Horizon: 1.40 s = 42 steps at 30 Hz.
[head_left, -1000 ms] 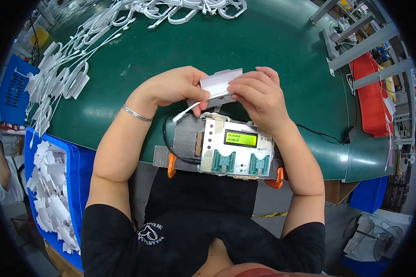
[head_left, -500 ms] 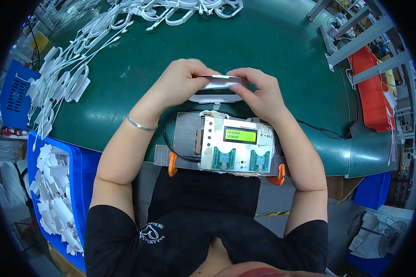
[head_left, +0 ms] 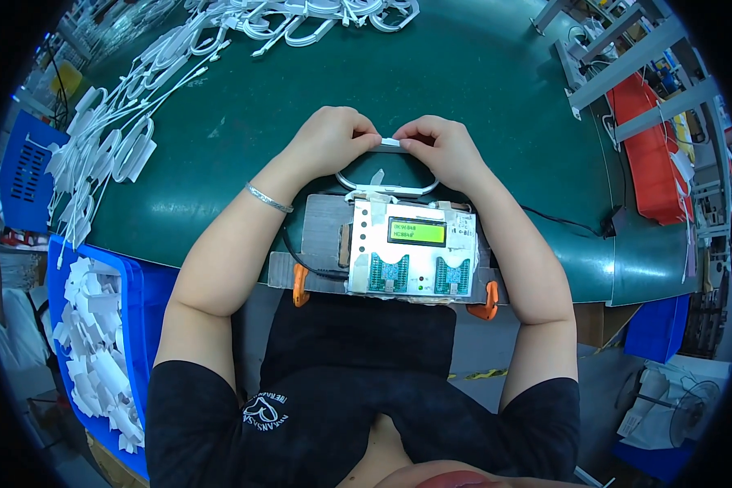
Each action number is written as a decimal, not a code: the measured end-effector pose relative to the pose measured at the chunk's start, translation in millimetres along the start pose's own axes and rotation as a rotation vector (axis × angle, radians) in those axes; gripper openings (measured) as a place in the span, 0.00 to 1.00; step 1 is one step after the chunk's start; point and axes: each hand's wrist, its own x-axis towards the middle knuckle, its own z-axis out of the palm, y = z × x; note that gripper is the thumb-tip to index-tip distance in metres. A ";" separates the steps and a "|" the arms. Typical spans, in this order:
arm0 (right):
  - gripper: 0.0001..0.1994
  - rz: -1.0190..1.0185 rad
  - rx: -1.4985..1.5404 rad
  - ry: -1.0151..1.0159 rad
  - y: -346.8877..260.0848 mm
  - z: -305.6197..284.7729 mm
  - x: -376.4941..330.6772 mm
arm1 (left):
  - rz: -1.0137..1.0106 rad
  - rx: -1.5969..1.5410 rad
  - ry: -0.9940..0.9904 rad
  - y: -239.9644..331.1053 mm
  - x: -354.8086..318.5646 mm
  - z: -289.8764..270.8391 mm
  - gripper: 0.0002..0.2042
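Currently both hands, left hand (head_left: 331, 140) and right hand (head_left: 442, 146), pinch a white cable loop (head_left: 386, 180) just past the tester box (head_left: 412, 248) at the tabletop (head_left: 496, 89) near edge. Judging by piles: many finished cables (head_left: 114, 142) lie left, well apart. Open green room ahead; red bin (head_left: 651, 154) far right.

- Bare green bench (head_left: 496, 106) lay open beyond both hands.
- A heap of white cables (head_left: 114, 146) crowded the far left, more along the far edge.
- The tester box (head_left: 411, 248) blocked the near edge.
- Grey metal rails (head_left: 626, 61) stood far right.
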 end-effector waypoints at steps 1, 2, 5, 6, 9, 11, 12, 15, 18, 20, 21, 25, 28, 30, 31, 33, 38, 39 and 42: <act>0.06 0.003 -0.001 0.002 1.0 -0.2 0.4 | -0.052 -0.016 -0.013 2.2 0.8 -0.1 0.07; 0.07 -0.072 -0.054 0.000 2.1 -0.9 0.8 | -0.049 -0.016 -0.015 4.9 1.2 0.2 0.07; 0.09 -0.265 -0.238 -0.016 5.4 -3.6 1.2 | -0.109 -0.034 -0.002 6.0 1.2 3.3 0.06; 0.11 -0.384 -0.372 -0.031 5.8 -5.9 1.4 | 0.137 0.118 0.074 -1.5 1.2 7.9 0.07; 0.14 -0.366 -0.382 -0.101 3.9 -13.7 -6.9 | 0.394 0.317 0.095 -4.6 -3.5 4.7 0.09; 0.14 -0.374 -0.354 -0.093 6.0 -13.9 -9.9 | 0.405 0.375 0.047 -2.8 -7.3 -2.1 0.10; 0.15 -0.377 -0.328 -0.090 7.0 -12.7 -10.3 | 0.321 0.247 0.018 -3.1 -8.6 -6.2 0.10; 0.19 -0.392 -0.452 0.024 11.1 -11.5 -14.3 | 0.089 0.143 -0.065 0.8 -2.2 -13.7 0.09; 0.19 -0.497 -0.177 0.437 4.5 -15.4 -12.7 | -0.072 0.031 0.063 -23.8 12.5 -37.4 0.15; 0.20 -0.504 -0.248 0.584 4.7 -24.5 -14.9 | -0.159 -0.442 0.421 -43.0 30.7 -70.0 0.22; 0.21 -0.465 -0.253 0.610 5.1 -27.6 -16.4 | -0.134 -0.461 0.659 -45.2 31.4 -83.3 0.23; 0.25 -0.360 -0.394 0.422 28.8 -22.4 -16.0 | -0.199 -0.367 0.415 -92.7 -0.9 -101.9 0.27; 0.24 -0.151 -0.567 0.126 50.1 -8.9 -18.8 | -0.241 0.544 0.143 -99.5 -76.8 -35.8 0.25; 0.22 -0.112 -0.601 0.071 44.5 -5.0 -15.3 | -0.274 0.474 0.163 -92.0 -124.9 -42.3 0.24; 0.21 -0.117 -0.588 0.058 44.0 -8.8 -13.7 | -0.275 0.476 0.167 -84.3 -141.8 -43.2 0.24; 0.21 -0.118 -0.578 0.031 46.3 -14.1 -16.3 | -0.305 0.460 0.220 -68.9 -170.1 -41.3 0.24; 0.20 -0.140 -0.556 0.056 45.4 -16.1 -10.9 | -0.177 0.417 0.458 -75.7 -190.3 -36.9 0.18; 0.20 -0.150 -0.557 0.066 45.5 -15.1 -9.7 | -0.165 0.421 0.507 -73.2 -188.0 -38.1 0.16; 0.20 -0.174 -0.541 0.057 46.6 -15.7 -10.4 | -0.155 0.403 0.524 -75.0 -191.7 -38.7 0.15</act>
